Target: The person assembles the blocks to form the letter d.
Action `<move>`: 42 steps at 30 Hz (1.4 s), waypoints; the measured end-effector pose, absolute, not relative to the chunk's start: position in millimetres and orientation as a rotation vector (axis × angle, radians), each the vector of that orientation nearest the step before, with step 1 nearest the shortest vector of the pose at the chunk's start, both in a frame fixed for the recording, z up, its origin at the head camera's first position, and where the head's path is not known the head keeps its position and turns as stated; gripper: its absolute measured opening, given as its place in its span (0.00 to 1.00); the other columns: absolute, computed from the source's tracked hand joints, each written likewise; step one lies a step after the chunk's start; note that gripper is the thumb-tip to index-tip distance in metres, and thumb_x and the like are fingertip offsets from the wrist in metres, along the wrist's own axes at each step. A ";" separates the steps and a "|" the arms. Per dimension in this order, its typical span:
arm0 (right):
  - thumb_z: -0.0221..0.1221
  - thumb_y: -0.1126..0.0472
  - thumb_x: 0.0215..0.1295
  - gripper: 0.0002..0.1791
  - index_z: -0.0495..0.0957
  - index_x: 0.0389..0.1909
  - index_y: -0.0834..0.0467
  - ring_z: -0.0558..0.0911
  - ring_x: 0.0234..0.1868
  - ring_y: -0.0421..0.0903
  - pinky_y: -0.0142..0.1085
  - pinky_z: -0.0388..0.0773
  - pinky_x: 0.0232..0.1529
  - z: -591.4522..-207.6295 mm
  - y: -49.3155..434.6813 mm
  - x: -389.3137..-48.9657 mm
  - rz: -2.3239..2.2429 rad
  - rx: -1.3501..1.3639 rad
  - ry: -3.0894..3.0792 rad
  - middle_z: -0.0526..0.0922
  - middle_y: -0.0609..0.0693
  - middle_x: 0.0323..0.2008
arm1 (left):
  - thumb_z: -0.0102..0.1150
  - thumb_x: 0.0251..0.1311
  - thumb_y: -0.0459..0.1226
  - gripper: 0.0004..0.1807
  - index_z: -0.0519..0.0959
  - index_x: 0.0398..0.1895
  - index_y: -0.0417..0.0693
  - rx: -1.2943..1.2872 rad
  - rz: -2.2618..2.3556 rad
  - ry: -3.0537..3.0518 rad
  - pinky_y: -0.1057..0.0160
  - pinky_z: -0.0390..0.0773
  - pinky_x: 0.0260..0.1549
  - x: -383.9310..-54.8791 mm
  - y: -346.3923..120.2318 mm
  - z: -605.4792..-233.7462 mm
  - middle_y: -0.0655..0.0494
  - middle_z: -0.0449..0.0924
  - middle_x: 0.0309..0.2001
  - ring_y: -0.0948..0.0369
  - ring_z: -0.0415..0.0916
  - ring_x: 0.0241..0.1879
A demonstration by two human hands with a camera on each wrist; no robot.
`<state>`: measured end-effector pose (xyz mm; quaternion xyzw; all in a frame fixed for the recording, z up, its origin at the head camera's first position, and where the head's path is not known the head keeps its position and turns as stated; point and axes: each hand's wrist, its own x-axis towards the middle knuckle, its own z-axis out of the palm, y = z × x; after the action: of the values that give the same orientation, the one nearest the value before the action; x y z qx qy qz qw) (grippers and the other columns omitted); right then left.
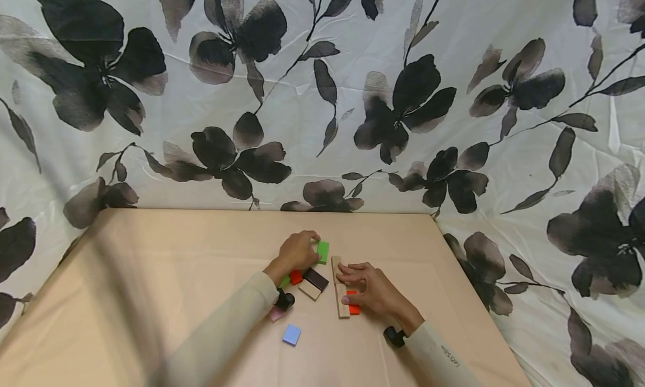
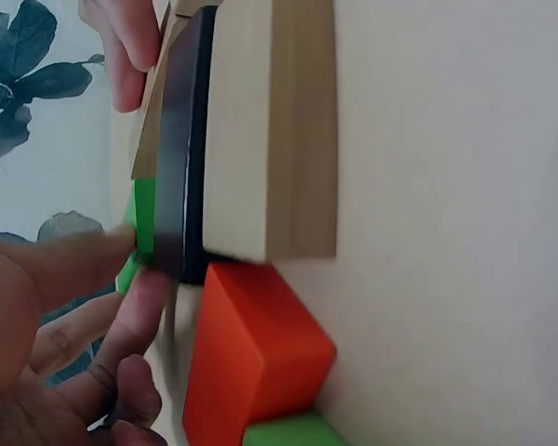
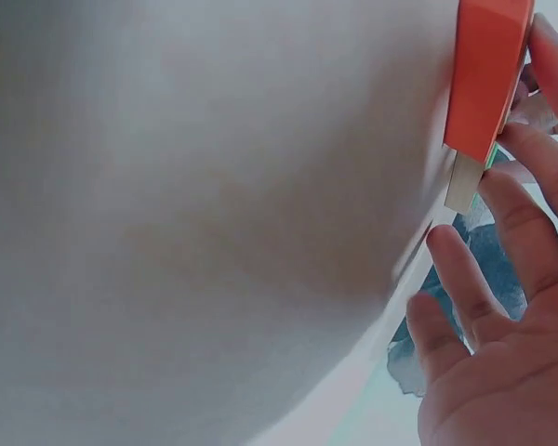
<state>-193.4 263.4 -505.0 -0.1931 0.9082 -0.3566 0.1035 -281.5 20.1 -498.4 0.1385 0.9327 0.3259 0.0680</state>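
My left hand point(image 1: 297, 251) pinches a bright green block point(image 1: 323, 252) between thumb and fingers, just beyond the far end of a long row of plain wooden blocks point(image 1: 344, 312). In the left wrist view the green block point(image 2: 144, 209) shows partly behind a dark block. Along the wooden row's right side stands an orange-red block point(image 1: 355, 309). My right hand point(image 1: 375, 289) is spread over these, its fingertips at the wooden row and its thumb by the red block. Seen from the right wrist, extended fingers point(image 3: 525, 223) lie beside the red block point(image 3: 488, 74).
Left of the row, a black block point(image 1: 316, 280) and a pale wooden block point(image 1: 309, 290) lie side by side. Near them are a red block point(image 1: 296, 276) and another green one point(image 1: 285, 282). Toward me lie a pink block point(image 1: 277, 314) and a blue block point(image 1: 291, 335). Floral cloth point(image 1: 322, 96) hangs behind the table.
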 end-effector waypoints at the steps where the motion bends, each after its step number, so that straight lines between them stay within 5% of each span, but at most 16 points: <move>1: 0.79 0.55 0.57 0.33 0.83 0.66 0.53 0.68 0.79 0.55 0.60 0.66 0.75 -504.7 263.4 -193.1 -1.052 -0.563 2.675 0.75 0.43 0.74 | 0.71 0.62 0.39 0.23 0.84 0.61 0.48 0.412 0.999 2.806 0.52 0.79 0.42 -282.2 21.3 -498.6 0.45 0.87 0.55 0.50 0.82 0.47; 8: 0.78 0.56 0.58 0.33 0.82 0.66 0.54 0.66 0.80 0.56 0.61 0.65 0.76 -503.0 262.4 -192.5 -1.057 -0.542 2.656 0.74 0.45 0.75 | 0.69 0.63 0.35 0.25 0.84 0.64 0.57 0.480 1.040 2.762 0.53 0.80 0.47 -286.3 25.5 -499.5 0.47 0.84 0.64 0.48 0.83 0.54; 23: 0.78 0.54 0.58 0.34 0.82 0.66 0.54 0.67 0.80 0.57 0.62 0.62 0.77 -505.9 264.6 -194.4 -1.050 -0.594 2.658 0.73 0.45 0.76 | 0.74 0.63 0.41 0.22 0.81 0.60 0.52 0.353 1.058 2.736 0.56 0.77 0.40 -294.9 29.5 -495.1 0.53 0.84 0.35 0.54 0.79 0.39; 42: 0.78 0.54 0.58 0.34 0.82 0.67 0.54 0.67 0.80 0.57 0.63 0.61 0.77 -506.1 265.2 -193.7 -1.050 -0.593 2.660 0.73 0.47 0.76 | 0.81 0.54 0.35 0.27 0.84 0.59 0.51 0.472 1.209 2.584 0.60 0.76 0.43 -306.4 19.6 -506.0 0.55 0.87 0.31 0.59 0.80 0.34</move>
<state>-193.7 265.2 -506.1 -0.2016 0.9053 -0.3573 0.1102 -306.4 19.6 -506.0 0.1619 0.8867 0.4148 0.1244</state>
